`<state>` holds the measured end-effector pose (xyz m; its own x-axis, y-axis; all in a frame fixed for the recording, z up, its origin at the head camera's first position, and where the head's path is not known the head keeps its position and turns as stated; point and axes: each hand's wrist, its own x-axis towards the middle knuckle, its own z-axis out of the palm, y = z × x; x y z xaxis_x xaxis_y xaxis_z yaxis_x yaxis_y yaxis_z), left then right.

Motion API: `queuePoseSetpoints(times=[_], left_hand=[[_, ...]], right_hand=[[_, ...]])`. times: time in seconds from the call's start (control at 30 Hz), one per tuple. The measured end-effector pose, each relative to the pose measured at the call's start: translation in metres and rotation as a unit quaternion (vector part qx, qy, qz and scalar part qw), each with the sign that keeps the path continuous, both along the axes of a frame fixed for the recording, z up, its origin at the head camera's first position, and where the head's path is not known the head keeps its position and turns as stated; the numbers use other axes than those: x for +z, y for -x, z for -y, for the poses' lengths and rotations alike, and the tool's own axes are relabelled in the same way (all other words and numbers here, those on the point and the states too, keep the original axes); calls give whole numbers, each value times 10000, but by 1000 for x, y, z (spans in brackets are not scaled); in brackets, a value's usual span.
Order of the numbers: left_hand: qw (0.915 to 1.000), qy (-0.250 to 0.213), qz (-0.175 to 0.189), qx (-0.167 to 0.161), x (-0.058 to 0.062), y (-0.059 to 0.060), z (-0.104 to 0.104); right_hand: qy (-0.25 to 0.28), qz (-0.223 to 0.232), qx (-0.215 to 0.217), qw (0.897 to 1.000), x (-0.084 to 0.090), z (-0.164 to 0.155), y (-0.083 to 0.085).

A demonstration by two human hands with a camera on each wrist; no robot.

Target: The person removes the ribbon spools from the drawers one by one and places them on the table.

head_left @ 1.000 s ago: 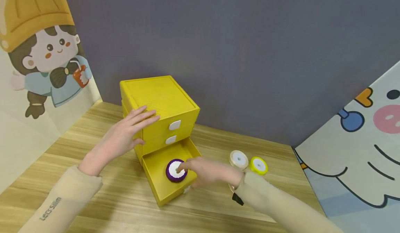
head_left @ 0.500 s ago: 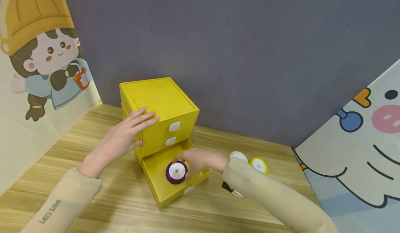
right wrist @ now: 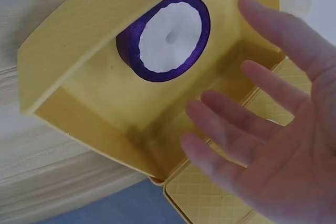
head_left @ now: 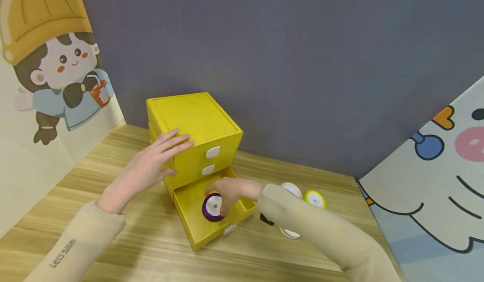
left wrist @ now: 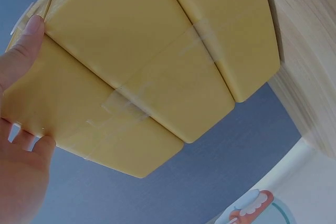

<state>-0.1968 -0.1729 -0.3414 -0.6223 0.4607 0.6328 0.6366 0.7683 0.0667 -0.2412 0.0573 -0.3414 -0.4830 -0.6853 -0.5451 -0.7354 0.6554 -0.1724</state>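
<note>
Presumably light and rigid, purple ribbon spool point(head_left: 213, 207) lies in drawer point(head_left: 189, 208); right hand point(head_left: 232, 191) spread, holding nothing; best pinched at its rim.

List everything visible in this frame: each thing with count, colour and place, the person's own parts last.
Drawer unit: one, yellow, three drawers, on the table.
Bottom drawer: one, yellow, pulled open.
Purple ribbon spool: one, purple with white core, inside the bottom drawer.
Cream spool: one, on the table right of the unit.
Yellow spool: one, beside the cream spool.
White disc: one, partly hidden by the right sleeve.
Table: one, light wood.
Left hand: fingers straight, resting on the unit.
Right hand: fingers spread, inside the bottom drawer, beside the purple ribbon spool.
</note>
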Motion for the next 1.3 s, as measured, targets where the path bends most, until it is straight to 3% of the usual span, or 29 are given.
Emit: queuePoseSetpoints(times=[0.93,1.3], left_hand=[[10000,38,-7,21,-1,0,-2],[10000,30,-17,11,-1,0,0]], right_hand=[[-372,-349,-417,9978,-46,18,1],[-102,-279,-702,9971,-57,13,-6]])
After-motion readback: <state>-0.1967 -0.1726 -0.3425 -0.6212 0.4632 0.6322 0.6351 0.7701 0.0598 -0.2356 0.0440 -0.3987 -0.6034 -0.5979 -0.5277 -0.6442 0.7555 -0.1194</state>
